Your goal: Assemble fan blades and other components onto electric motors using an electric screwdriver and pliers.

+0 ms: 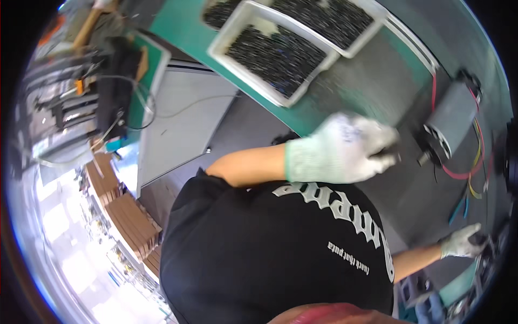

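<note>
Head view. A grey cylindrical motor (456, 119) with coloured wires lies on the table (377, 83), right of the gloved left hand (342, 148), its fingers curled; the right hand (463, 241) extends rightward. Neither grip can be told. A white tray (244, 73) holds black pieces (275, 56); brown cardboard (129, 221) is stacked at left.

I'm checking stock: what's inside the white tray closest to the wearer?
The tray holds many small dark pieces around a pale patch; whatever lies beneath them is hidden.
</note>
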Tool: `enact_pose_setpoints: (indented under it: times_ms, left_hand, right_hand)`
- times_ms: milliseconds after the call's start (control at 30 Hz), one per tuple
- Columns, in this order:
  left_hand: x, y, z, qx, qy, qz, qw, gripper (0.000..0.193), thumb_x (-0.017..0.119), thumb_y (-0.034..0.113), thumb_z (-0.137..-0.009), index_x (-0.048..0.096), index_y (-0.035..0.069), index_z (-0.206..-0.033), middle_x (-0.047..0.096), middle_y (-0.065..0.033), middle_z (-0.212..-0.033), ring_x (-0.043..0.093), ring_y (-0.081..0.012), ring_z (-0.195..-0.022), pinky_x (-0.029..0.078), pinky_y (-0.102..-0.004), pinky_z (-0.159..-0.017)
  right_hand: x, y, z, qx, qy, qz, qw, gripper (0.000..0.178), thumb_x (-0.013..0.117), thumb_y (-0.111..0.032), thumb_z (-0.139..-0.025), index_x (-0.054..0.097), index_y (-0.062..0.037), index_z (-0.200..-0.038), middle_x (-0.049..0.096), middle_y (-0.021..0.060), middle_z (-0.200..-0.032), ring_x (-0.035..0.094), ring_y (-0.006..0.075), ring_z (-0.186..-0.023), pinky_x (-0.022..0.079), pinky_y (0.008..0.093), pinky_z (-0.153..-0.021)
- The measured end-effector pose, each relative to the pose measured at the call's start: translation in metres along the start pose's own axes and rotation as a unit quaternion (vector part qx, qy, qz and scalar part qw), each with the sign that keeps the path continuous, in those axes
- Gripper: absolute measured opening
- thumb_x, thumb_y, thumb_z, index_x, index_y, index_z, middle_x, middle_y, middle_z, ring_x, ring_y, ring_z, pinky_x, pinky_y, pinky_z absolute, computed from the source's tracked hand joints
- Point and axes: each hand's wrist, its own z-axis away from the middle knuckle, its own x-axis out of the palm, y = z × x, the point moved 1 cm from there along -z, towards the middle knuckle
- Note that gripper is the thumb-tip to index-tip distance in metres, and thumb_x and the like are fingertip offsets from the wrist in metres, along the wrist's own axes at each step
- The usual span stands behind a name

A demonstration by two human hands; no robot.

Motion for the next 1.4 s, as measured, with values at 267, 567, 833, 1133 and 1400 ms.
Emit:
enact_pose_setpoints:
  times_ms: [267, 567, 833, 1133, 1400]
  left_hand:
    - [-0.225, -0.146, 0.016, -0.238, 0.29, -0.433, 0.82, 0.026, 0.061, 0.019, -0.08, 0.065, 0.0, -0.097, 0.065, -0.024, -0.094, 0.062, -0.0411, -0.092, 0.05, -0.046, -0.083]
    - [-0.264, -0.218, -0.005, -0.296, 0.177, -0.518, 0.783, 0.027, 0.06, 0.021, -0.08, 0.065, 0.0, -0.096, 0.065, -0.0215, -0.097, 0.063, -0.0369, -0.091, 0.05, -0.0436, -0.082]
    - [-0.271, -0.238, -0.009, -0.33, 0.119, -0.508, 0.787, 0.035, 0.061, 0.026, -0.083, 0.064, 0.005, -0.112, 0.067, -0.0197, -0.101, 0.064, -0.0345, -0.097, 0.05, -0.0415, -0.086]
    - [-0.265, -0.23, -0.008, -0.334, 0.121, -0.493, 0.794, 0.037, 0.061, 0.026, -0.083, 0.063, 0.007, -0.116, 0.066, -0.0196, -0.108, 0.061, -0.0354, -0.104, 0.048, -0.0411, -0.091]
    - [-0.266, -0.231, -0.012, -0.342, 0.123, -0.481, 0.798, 0.038, 0.06, 0.027, -0.084, 0.062, 0.006, -0.115, 0.065, -0.0187, -0.111, 0.061, -0.0352, -0.106, 0.048, -0.0423, -0.093]
  right_hand:
    - [0.029, -0.006, 0.041, -0.062, -0.32, 0.02, 0.945, 0.06, 0.041, -0.047, -0.098, 0.042, -0.0037, -0.139, 0.048, 0.0243, -0.132, 0.044, 0.0407, -0.121, 0.035, 0.0471, -0.102]
    - [0.035, 0.03, 0.061, 0.059, -0.239, 0.002, 0.969, 0.061, 0.041, -0.05, -0.098, 0.049, -0.0006, -0.132, 0.051, 0.0249, -0.128, 0.046, 0.0409, -0.118, 0.036, 0.047, -0.101]
    - [0.037, 0.026, 0.059, 0.025, -0.215, 0.016, 0.976, 0.057, 0.041, -0.048, -0.099, 0.051, -0.0004, -0.128, 0.055, 0.0212, -0.124, 0.047, 0.0383, -0.115, 0.038, 0.0468, -0.098]
    - [0.04, 0.037, 0.062, 0.064, -0.223, 0.006, 0.973, 0.063, 0.037, -0.053, -0.098, 0.05, -0.0008, -0.13, 0.054, 0.0226, -0.126, 0.045, 0.0398, -0.119, 0.035, 0.0469, -0.102]
    - [0.039, 0.031, 0.063, 0.06, -0.217, 0.005, 0.974, 0.062, 0.037, -0.053, -0.098, 0.051, -0.0012, -0.129, 0.055, 0.0213, -0.126, 0.046, 0.0393, -0.117, 0.036, 0.0466, -0.101]
